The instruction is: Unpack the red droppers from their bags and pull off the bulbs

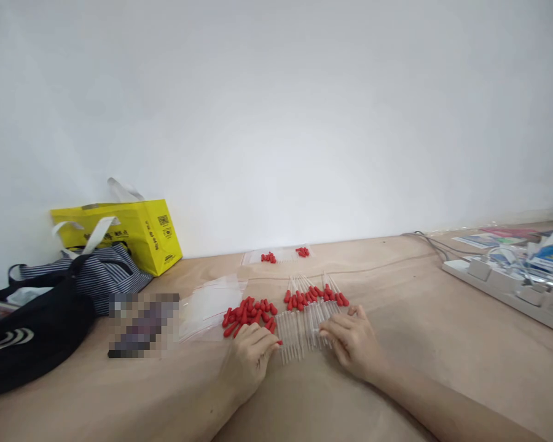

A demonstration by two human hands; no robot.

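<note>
A heap of small red rubber bulbs lies on the brown table. Right of it is a row of clear tubes, some fitted with red bulbs. My left hand rests by the near edge of the red heap, fingers curled together over something I cannot make out. My right hand lies on the near ends of the clear tubes, its fingers bent and touching them.
Clear plastic bags lie left of the heap, and two more with red bulbs sit near the wall. A yellow bag, striped bag and black bag crowd the left. A power strip and packets are at right.
</note>
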